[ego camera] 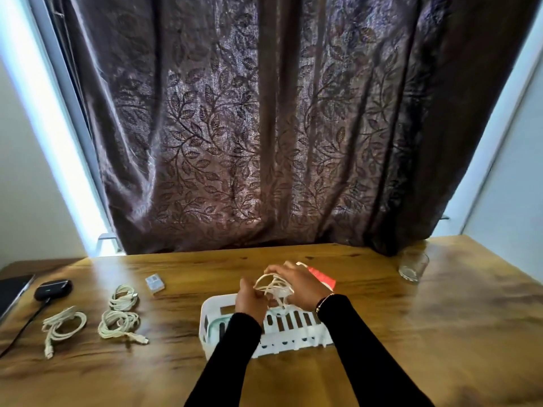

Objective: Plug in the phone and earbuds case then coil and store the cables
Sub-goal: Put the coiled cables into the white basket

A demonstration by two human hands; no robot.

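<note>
Head view: both hands, left hand point(249, 301) and right hand point(296, 284), curl around a white cable point(273, 286) over the basket point(293, 339) mid-table; three coiled cables point(119, 321) wait near the left edge, unstored.

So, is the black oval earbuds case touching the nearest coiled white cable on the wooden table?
Apart. The head view shows the black oval earbuds case at the table's left, with bare wood plainly between it and the nearest coiled white cable.
</note>
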